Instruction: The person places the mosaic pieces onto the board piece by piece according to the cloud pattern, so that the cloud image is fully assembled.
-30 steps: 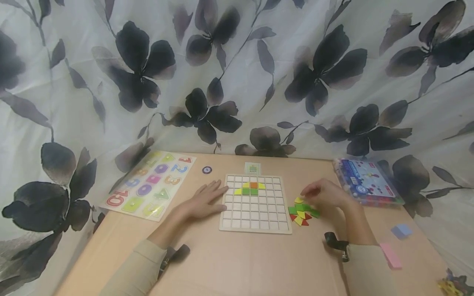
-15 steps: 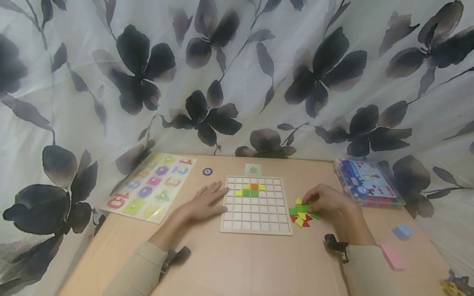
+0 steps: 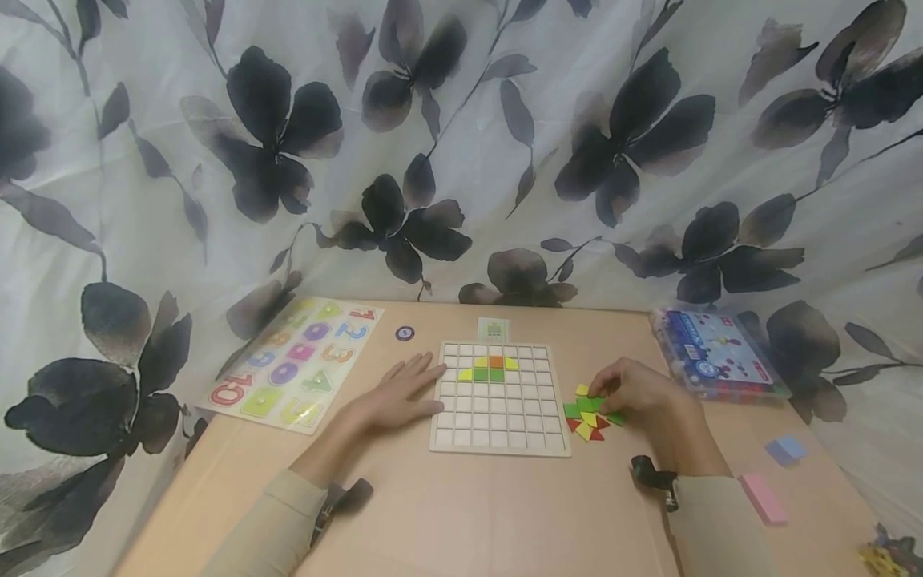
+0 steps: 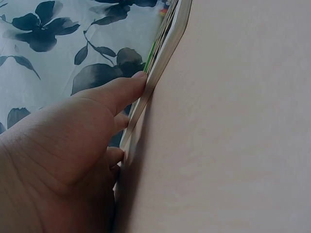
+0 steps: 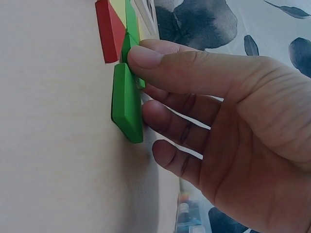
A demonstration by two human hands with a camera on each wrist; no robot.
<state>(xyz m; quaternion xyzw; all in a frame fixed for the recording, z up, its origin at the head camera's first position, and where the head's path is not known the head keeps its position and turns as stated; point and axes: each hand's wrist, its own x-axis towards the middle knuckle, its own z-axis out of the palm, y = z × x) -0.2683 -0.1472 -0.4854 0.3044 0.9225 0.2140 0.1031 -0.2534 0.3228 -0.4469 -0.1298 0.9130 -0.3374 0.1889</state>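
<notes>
Now right hand [image 3: 646, 398] lower than one second ago, seemingly pinching green tile [image 5: 127, 44]; left hand [image 3: 401, 393], fingers outstretched, still touches grid board [image 3: 508, 420].

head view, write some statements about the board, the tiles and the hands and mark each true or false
1. The left hand touches the board. True.
2. Every square of the board is filled. False: most of it is bare.
3. On the board, the orange tile sits between two yellow tiles. True.
4. Both hands touch the board. False: the right hand is at the pile of loose tiles, to the right of the board.
5. The blue block lies farther from the person than the pink block. True.
</notes>
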